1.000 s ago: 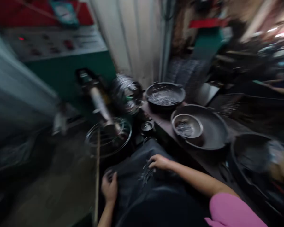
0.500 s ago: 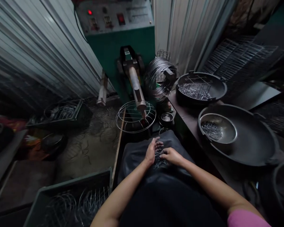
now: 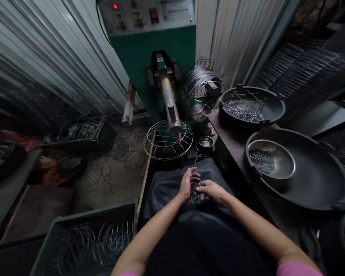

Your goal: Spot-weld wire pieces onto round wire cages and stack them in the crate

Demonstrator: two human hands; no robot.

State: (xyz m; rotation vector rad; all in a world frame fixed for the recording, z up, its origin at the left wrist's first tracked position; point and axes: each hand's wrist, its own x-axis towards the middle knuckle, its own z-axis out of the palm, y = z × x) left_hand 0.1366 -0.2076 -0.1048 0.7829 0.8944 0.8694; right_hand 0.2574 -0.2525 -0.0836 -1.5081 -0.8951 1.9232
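On the dark apron [image 3: 161, 191] over my lap lies a small heap of short bent wire pieces [image 3: 193, 199], partly covered by my hands. My left hand [image 3: 187, 184] is cupped along the heap's left side, fingers loosely curved and apart. From the right, my right hand [image 3: 212, 190] reaches into the heap with thumb and fingers pinched together on wire pieces; how many is hidden. Just beyond my knees, a round wire grill [image 3: 149, 147] sits level under the arm of a green spot-welding machine [image 3: 172, 111], around its tip.
A steel bowl [image 3: 289, 163] of small wire bits sits inside a large black pan [image 3: 319, 184] at right. Behind it, another pan [image 3: 277, 111] holds wire parts. A wire coil [image 3: 201, 92] hangs beside the machine. A green crate [image 3: 54, 230] with wire rings stands at lower left.
My right hand stays at the wire heap, and my left fingers have curled in slightly. The view has shifted a little, moving the surroundings rightward. The grill stays under the machine arm.
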